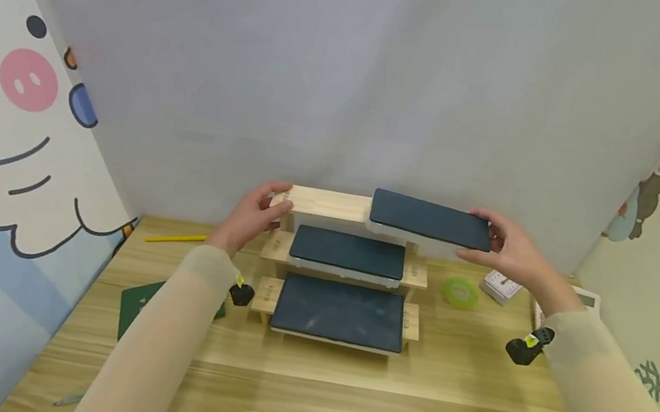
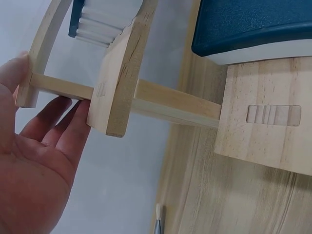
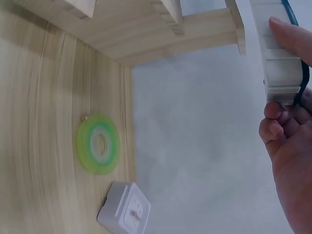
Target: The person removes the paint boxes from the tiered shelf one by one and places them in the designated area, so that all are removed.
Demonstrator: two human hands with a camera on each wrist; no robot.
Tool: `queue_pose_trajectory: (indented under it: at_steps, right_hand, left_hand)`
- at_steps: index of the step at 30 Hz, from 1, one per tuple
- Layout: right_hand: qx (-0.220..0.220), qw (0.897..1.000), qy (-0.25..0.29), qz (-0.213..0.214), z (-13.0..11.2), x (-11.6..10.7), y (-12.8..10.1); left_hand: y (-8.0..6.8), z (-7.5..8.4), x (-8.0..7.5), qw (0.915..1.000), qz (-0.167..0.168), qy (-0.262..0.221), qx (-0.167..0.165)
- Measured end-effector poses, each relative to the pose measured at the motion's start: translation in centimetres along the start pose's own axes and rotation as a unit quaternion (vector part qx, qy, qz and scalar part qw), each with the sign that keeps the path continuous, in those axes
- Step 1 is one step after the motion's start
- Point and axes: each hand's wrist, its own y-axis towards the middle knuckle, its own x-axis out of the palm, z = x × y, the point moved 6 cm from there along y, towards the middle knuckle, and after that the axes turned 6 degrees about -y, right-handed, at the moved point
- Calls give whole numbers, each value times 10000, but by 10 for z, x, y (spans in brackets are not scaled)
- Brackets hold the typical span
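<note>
A stepped wooden shelf stands against the back wall. My left hand grips the left end of its top tier, thumb above and fingers below, as the left wrist view shows. With my right hand I hold the right end of a white box with a dark blue lid. This box lies over the right part of the top tier, its right end sticking out past it; its ribbed white side shows in the right wrist view. A similar lidded box sits on the middle tier, and a larger one on the bottom tier.
Right of the shelf lie a green tape roll, a small white clock and a calculator partly behind my right arm. On the left are a yellow pencil and a dark green booklet, partly covered by my sleeve. Walls enclose three sides.
</note>
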Motion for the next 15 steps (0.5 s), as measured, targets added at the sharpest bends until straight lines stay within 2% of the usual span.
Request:
queue_pose_trajectory:
  at_steps: [7,15]
  right_hand:
    - [166,9996,-211,88,13,-11,-22]
    - [-65,9963,-784,356,31,-22,-55]
  left_hand:
    - [1,0,1,10000,71,8,-68]
    - [1,0,3,9999,36,40,-88]
